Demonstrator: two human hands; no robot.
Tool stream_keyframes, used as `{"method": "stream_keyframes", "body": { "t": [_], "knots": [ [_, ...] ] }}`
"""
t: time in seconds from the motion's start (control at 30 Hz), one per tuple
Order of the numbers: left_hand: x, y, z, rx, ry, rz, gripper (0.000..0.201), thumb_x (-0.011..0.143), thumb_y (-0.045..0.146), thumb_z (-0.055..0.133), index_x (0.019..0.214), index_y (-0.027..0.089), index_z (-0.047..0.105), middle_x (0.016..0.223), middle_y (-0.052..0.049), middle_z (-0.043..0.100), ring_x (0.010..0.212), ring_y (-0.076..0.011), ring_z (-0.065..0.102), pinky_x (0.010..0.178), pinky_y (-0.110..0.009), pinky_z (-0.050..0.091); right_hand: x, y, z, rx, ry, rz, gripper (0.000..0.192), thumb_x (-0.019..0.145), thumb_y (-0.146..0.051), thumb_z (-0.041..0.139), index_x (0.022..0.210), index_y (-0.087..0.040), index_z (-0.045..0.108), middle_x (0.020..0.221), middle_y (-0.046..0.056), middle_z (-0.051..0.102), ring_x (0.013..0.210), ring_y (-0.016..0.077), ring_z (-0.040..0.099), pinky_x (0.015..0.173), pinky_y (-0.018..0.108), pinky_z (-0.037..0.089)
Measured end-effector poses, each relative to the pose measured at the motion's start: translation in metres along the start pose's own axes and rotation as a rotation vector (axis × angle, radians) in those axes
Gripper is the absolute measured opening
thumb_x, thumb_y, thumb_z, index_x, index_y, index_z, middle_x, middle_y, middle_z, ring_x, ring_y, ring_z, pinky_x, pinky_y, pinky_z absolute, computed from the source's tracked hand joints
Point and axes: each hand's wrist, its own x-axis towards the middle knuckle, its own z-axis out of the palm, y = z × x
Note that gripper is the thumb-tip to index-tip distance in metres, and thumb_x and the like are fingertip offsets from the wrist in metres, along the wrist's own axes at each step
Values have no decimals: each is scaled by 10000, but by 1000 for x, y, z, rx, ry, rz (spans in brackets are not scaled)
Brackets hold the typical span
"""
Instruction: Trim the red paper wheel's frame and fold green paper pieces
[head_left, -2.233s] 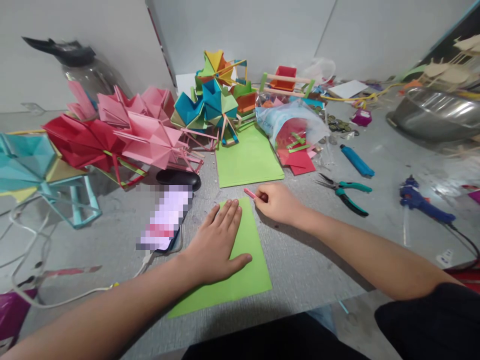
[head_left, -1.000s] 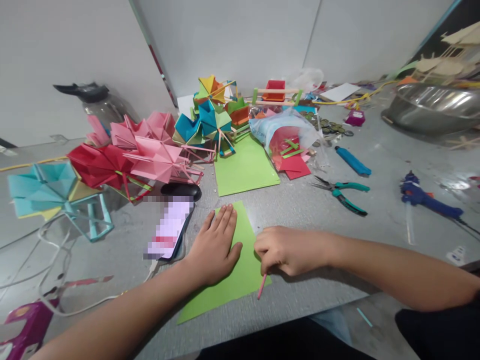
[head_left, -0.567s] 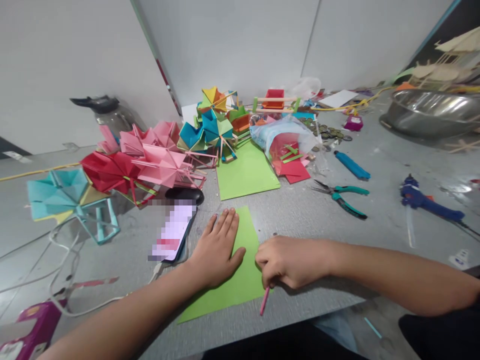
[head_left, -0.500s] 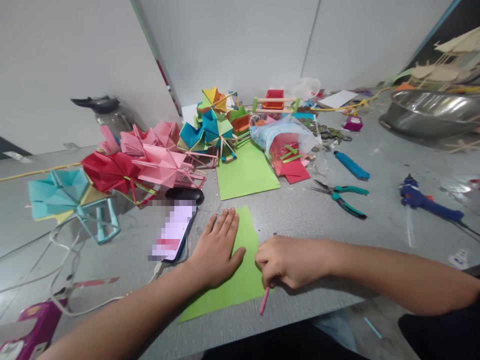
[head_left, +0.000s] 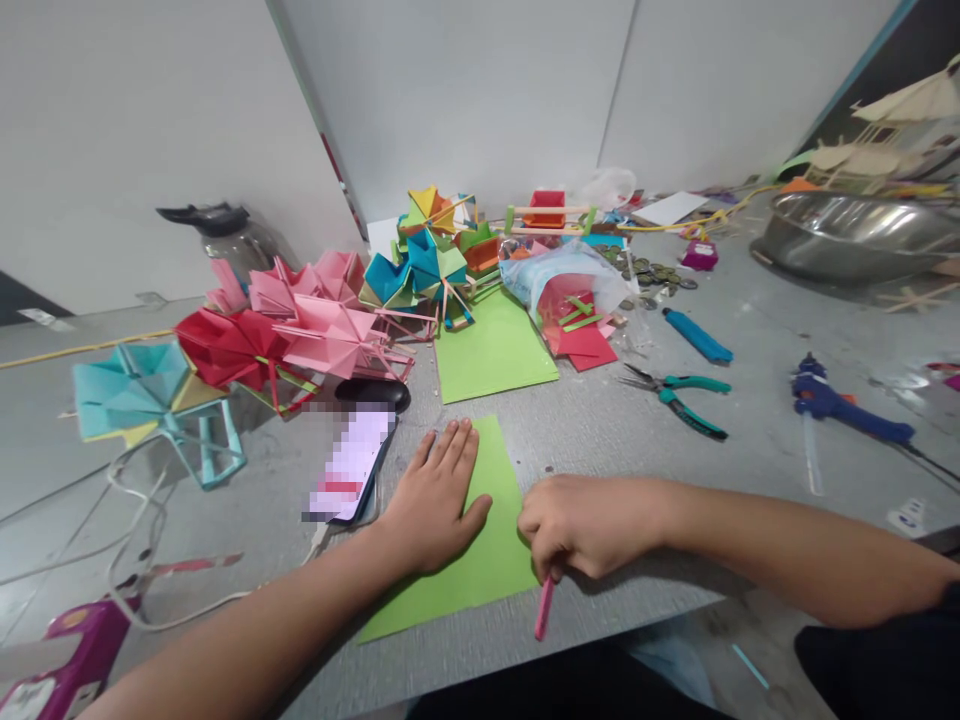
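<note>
A sheet of light green paper [head_left: 480, 560] lies on the grey table in front of me. My left hand [head_left: 435, 500] rests flat on it, fingers stretched toward the far edge and thumb out to the side. Beside the sheet's right edge, my right hand [head_left: 574, 525] is curled closed around a thin pink stick [head_left: 544, 610]. Its lower end pokes out below the fingers toward the table's front edge; the rest is hidden in the fist. Just left of the left hand lies a phone [head_left: 352, 460] with a blurred screen.
Folded-paper models in pink [head_left: 330, 335], red [head_left: 225, 345] and light blue [head_left: 135, 390] stand at left. Behind are more green sheets [head_left: 495, 350] and a plastic bag [head_left: 562, 275]. Pliers [head_left: 675, 395], a blue glue gun [head_left: 847, 405] and a metal bowl [head_left: 862, 235] lie right.
My right hand has shifted slightly right and toward me with the pink stick, which now tilts less. My left hand stays flat on the paper. The whole view has turned a little.
</note>
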Motion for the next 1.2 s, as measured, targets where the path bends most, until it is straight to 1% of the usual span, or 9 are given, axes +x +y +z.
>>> {"method": "stream_keyframes", "body": {
  "t": [0.13,0.23,0.3,0.37,0.53,0.67,0.8,0.97,1.2],
  "knots": [
    [0,0,-1,3,-1,5,850,1078,530,392,1757,43,230,1841,-213,215,1729,-370,204,1394,-556,181,-1,2,-2,69,-17,13,227,833,-2,788,892,-211,854,759,-25,682,736,145,577,695,307,400],
    [0,0,-2,0,-7,4,843,1081,524,391,1748,28,250,1839,-219,207,1726,-377,213,1392,-558,188,-1,4,-10,271,-40,54,211,855,6,771,903,-182,853,780,-14,679,757,140,612,716,278,454],
    [-1,0,-2,-4,8,13,845,1086,536,378,1749,30,244,1838,-221,211,1725,-376,217,1389,-564,192,-3,6,-19,384,-3,103,187,880,-16,750,920,-167,851,808,0,689,772,140,634,735,267,488],
    [-1,0,-1,-11,21,21,854,1089,555,368,1752,33,233,1839,-225,209,1726,-375,214,1389,-564,188,-6,11,-28,396,86,155,143,908,-74,738,939,-162,847,824,16,703,767,143,639,729,269,494],
    [-1,0,0,-31,12,6,858,1093,576,346,1755,43,228,1847,-217,196,1732,-370,194,1395,-555,166,-12,29,-37,223,252,237,114,921,-178,704,875,-166,807,779,25,715,707,146,616,673,276,442],
    [-1,2,-1,-42,-12,-1,867,1085,582,361,1749,36,242,1849,-221,188,1735,-378,173,1400,-563,142,-7,32,-21,25,329,283,192,913,-199,671,724,-179,694,676,-4,648,621,127,528,635,283,341],
    [0,3,-3,-58,-20,-1,859,1082,562,374,1746,31,248,1847,-229,186,1736,-388,159,1400,-582,134,3,23,-4,-161,406,432,246,933,-225,643,691,-185,632,636,-3,608,606,130,450,636,305,264],
    [1,5,-4,-80,-50,0,866,1075,541,394,1741,8,247,1844,-242,170,1736,-405,139,1402,-602,117,17,13,-6,-359,363,623,302,999,-261,576,719,-179,656,655,33,643,586,143,404,631,350,179],
    [2,7,-5,-111,-47,-2,880,1071,541,404,1750,10,222,1847,-240,157,1740,-398,116,1406,-598,99,33,19,-19,-415,295,722,344,1023,-289,563,721,-185,691,681,54,681,591,157,459,629,358,177]
  ]
}}
